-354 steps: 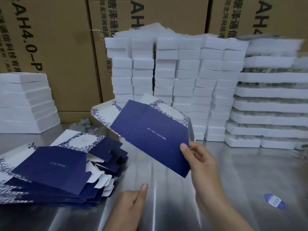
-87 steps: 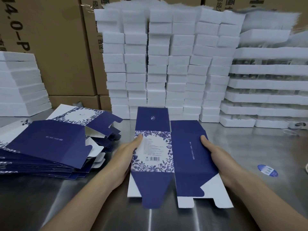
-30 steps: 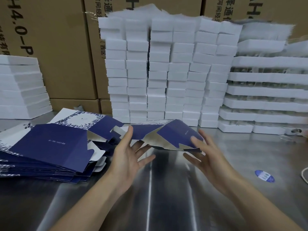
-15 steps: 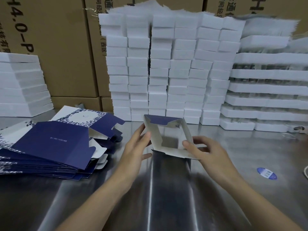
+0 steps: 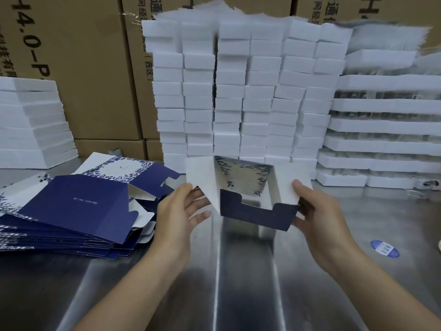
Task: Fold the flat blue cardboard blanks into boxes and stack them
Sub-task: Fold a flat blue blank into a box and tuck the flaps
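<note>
While my right hand (image 5: 319, 216) pinches the squared box (image 5: 243, 175), left hand (image 5: 181, 209) touching it straight-fingered, its flaps (image 5: 257, 213) and the blanks (image 5: 78, 206) await folding.

The partly erected box (image 5: 245, 185) is held open-ended above the steel table (image 5: 238, 283). The left hand (image 5: 181, 211) touches its left white flap with near-straight fingers, and the right hand (image 5: 317, 216) pinches the right flap. The pile of flat blanks (image 5: 78, 206) lies to the left.
</note>
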`<action>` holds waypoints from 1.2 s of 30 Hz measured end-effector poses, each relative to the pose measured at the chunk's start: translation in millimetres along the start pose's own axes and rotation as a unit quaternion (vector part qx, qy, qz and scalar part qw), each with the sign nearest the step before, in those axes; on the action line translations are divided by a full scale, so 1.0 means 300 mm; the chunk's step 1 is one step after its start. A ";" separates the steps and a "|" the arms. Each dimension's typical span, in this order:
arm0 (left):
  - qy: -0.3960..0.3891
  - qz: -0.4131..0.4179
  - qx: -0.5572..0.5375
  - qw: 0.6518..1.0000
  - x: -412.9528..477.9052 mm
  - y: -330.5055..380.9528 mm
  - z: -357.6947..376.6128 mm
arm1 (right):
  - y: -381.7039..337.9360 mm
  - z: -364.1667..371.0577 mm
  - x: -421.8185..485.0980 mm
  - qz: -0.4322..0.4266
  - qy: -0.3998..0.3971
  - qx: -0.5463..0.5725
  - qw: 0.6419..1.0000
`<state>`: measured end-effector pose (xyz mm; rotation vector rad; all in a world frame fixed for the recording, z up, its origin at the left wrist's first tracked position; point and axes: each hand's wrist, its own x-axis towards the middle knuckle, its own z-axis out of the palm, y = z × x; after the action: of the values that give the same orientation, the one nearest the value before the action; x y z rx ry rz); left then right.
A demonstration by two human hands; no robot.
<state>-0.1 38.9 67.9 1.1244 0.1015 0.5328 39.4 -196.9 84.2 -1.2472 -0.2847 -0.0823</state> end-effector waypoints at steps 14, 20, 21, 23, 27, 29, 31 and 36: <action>-0.015 0.119 0.125 0.985 0.001 -0.003 -0.016 | 0.018 0.007 0.001 -0.146 0.045 -0.107 0.982; -0.180 0.086 0.144 0.969 -0.030 -0.002 -0.028 | 0.016 -0.007 -0.002 -0.125 -0.023 -0.140 0.982; -0.195 0.073 0.144 0.967 -0.040 -0.003 -0.022 | 0.012 -0.006 -0.006 -0.121 -0.040 -0.155 0.980; -0.190 0.064 0.159 0.967 -0.057 -0.008 -0.003 | 0.012 -0.005 -0.013 -0.125 -0.065 -0.198 0.970; -0.111 0.102 0.196 0.969 -0.080 -0.013 0.022 | 0.019 -0.008 -0.019 -0.151 -0.077 -0.245 0.954; -0.096 0.114 0.194 0.970 -0.082 -0.013 0.021 | 0.027 -0.014 -0.013 -0.174 -0.057 -0.265 0.947; -0.094 0.119 0.194 0.969 -0.087 -0.008 0.023 | 0.030 -0.007 -0.014 -0.182 -0.027 -0.264 0.947; -0.083 0.129 0.179 0.972 -0.111 0.001 0.042 | 0.069 0.040 -0.030 -0.034 0.117 -0.084 0.989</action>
<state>-24.8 13.3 67.6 1.5431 -0.1004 0.6646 33.2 -179.8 66.3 -1.3813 -0.1189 -0.3148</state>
